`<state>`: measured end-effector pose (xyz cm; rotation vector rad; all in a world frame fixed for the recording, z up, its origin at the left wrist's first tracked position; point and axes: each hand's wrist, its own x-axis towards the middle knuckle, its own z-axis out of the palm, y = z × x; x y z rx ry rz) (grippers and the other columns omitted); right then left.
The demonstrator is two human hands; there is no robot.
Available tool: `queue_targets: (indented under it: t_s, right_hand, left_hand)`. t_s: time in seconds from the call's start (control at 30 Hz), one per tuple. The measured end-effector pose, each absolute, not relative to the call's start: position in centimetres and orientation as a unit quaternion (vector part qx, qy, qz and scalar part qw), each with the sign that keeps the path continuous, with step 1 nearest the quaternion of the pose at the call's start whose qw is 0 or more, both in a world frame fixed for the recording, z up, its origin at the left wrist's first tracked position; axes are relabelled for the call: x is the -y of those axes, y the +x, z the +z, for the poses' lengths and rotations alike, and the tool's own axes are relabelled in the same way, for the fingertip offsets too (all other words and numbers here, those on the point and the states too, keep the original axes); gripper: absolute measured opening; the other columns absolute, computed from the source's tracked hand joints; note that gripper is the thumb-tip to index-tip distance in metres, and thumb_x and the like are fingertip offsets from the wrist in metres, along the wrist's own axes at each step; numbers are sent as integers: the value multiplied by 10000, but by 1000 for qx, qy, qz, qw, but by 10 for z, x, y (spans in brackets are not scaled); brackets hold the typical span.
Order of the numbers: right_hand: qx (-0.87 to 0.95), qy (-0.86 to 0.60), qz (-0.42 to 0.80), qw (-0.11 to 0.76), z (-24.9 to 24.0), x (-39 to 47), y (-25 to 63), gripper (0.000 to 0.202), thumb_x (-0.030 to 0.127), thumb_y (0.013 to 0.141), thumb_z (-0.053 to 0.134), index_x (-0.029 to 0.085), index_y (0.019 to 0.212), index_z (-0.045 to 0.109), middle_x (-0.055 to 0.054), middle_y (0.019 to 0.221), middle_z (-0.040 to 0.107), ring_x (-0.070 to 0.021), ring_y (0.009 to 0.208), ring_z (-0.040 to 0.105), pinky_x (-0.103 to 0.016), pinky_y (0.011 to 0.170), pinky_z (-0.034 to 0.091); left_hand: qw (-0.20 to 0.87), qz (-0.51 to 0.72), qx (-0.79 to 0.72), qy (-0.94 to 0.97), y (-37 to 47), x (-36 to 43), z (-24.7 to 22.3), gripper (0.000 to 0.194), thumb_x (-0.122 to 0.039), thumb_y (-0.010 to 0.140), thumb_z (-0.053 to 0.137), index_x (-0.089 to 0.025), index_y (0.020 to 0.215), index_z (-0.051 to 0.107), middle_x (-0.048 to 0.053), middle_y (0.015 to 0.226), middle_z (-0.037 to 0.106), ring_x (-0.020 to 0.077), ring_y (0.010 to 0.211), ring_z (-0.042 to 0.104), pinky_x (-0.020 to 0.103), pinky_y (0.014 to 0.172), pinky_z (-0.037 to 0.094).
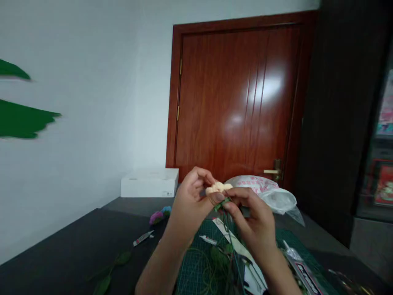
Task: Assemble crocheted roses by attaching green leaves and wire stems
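A cream-coloured, soft-looking artificial flower is held up above the table between my two hands. My left hand is closed, its fingertips and thumb pinching the flower from the left. From the right, my right hand pinches the green part just under the petals, its thumb and forefinger pressed close together. A thin green stem hangs down from there. The fingers partly cover the join between petals and stem.
Below lies a green cutting mat with a glue tube, green leaves and strands. Left are another tube, purple and blue fuzzy pieces and a leaf sprig. A white box and plastic bag stand behind.
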<state>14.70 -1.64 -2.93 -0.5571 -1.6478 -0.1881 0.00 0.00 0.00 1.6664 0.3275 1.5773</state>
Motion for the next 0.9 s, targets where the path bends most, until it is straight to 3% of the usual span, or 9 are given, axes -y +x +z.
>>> queue_targets:
  t_s: [0.13, 0.37, 0.47, 0.67, 0.9]
  right_hand:
    - [720, -249, -97, 641, -30, 19, 150, 61, 189, 902, 642, 231, 946, 634, 49, 713, 668, -97, 598, 618, -186, 567, 473]
    - [721, -237, -100, 643, -29, 19, 151, 125, 158, 900, 634, 233, 999, 641, 31, 788, 702, -106, 637, 624, -203, 599, 492]
    - [729, -234, -112, 633, -27, 20, 151, 194, 154, 904, 629, 240, 1077, 641, 20, 849, 725, -108, 651, 633, -211, 617, 502]
    - [741, -226, -139, 617, -27, 22, 151, 83, 177, 907, 640, 229, 971, 646, 24, 829, 737, -115, 732, 674, -209, 679, 502]
    - [717, -270, -54, 640, -32, 17, 151, 75, 229, 906, 645, 246, 956, 591, 57, 690, 648, -109, 602, 617, -206, 578, 455]
  left_hand:
    - [401, 616, -133, 665, -4, 7, 0, 108, -277, 922, 586, -181, 908, 541, 7, 821, 609, 112, 712, 586, 208, 609, 477]
    - [385, 601, -95, 694, -7, 2, -1, 126, -164, 849, 659, -180, 912, 551, 27, 918, 646, 148, 897, 632, 269, 807, 515]
    - [380, 595, -102, 701, -7, 2, -1, 153, -147, 828, 672, -178, 918, 552, 26, 922, 641, 142, 890, 626, 253, 788, 517]
    - [349, 626, -158, 679, 0, 5, -3, 147, -187, 830, 681, -181, 876, 542, 1, 845, 595, 127, 808, 607, 220, 691, 505]
    - [347, 604, -133, 705, -4, 5, 0, 63, -182, 870, 641, -174, 910, 593, 30, 911, 640, 147, 886, 636, 255, 781, 529]
